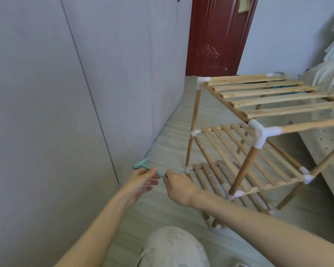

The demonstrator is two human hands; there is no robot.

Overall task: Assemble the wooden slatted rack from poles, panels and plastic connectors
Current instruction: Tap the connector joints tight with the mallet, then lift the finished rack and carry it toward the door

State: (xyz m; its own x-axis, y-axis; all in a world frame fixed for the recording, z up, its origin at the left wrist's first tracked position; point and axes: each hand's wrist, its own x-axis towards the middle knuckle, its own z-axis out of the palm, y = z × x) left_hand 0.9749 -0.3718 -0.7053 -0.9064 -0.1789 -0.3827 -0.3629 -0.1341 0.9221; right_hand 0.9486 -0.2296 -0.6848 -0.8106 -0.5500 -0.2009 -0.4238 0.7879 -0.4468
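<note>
Nearest, a knee (174, 247) is seen above the floor (162, 147). Between the left hand (141, 182) and right hand (178, 186) a small teal mallet (141, 165) is pinched. Beside them the rack (258, 135) stands, judged light and stiff; it is best gripped by its poles (243, 168) near the connectors (262, 134).

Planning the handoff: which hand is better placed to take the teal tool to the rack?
Right hand, probably: it pinches the tool's near end and lies beside the rack. The left hand is farther, toward the wall.
</note>
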